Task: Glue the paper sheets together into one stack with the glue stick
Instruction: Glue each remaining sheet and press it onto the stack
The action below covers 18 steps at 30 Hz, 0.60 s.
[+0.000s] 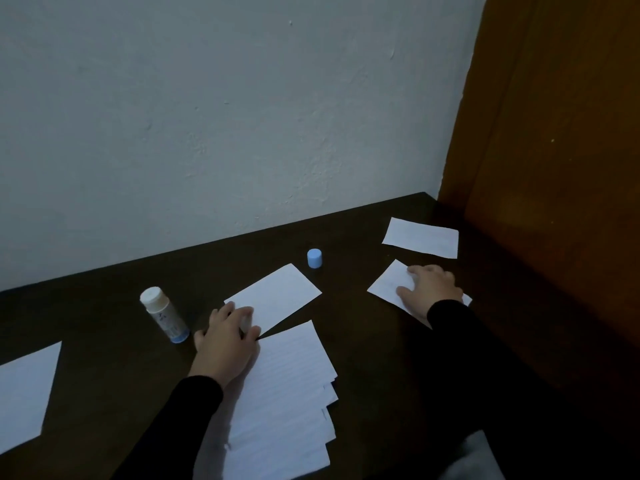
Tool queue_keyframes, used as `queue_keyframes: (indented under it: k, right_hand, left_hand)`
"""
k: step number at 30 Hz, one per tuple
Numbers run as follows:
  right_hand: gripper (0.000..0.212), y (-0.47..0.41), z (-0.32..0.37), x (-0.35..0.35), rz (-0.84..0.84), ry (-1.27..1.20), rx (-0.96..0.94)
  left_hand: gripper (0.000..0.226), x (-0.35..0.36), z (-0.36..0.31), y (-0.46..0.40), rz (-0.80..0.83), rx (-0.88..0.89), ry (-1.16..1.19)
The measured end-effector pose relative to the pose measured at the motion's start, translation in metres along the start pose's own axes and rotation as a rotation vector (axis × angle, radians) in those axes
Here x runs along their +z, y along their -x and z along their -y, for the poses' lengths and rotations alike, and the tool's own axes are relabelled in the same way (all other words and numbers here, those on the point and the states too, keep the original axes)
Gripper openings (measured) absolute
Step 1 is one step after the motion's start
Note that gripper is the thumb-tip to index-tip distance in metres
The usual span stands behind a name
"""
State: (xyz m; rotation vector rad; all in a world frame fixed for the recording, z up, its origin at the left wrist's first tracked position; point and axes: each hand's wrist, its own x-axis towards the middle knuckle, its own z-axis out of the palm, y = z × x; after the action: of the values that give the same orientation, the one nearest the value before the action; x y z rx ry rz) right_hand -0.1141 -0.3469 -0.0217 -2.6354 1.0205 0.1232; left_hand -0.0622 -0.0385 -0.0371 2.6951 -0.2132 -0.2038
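— Starting at the left: a sheet (26, 393) is cut off by the frame edge; the uncapped glue stick (164, 314) stands near it, label too blurred to read.
— And the left hand (227, 341)?
— Fingers loosely spread, resting on a loose sheet (277, 296) and the fanned stack (287, 393), whose bottom is cropped.
— Further right?
— The blue cap (314, 258) stands alone. The right hand (431, 289) lies flat, fingers apart, on another sheet (389, 284), hiding part of it.
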Motion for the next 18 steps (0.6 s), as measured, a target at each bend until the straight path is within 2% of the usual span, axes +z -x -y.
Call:
queue_keyframes:
  k: [4, 11, 15, 18]
  right_hand:
    - [0.064, -0.004, 0.005, 0.003, 0.043, 0.068, -0.003]
    - [0.073, 0.003, 0.024, 0.006, 0.09, 0.056, -0.137]
    - [0.049, 0.008, 0.037, 0.01, 0.065, -0.051, -0.204]
    - [0.037, 0.013, 0.044, 0.006, 0.043, -0.131, -0.275]
  left_hand:
    - [0.04, -0.005, 0.002, -0.002, 0.026, 0.018, 0.029]
    - [0.042, -0.009, 0.01, -0.007, 0.088, 0.018, 0.055]
    - [0.042, -0.008, 0.011, -0.003, 0.022, 0.029, 0.131]
    - [0.044, -0.009, 0.015, -0.004, 0.054, 0.067, 0.074]
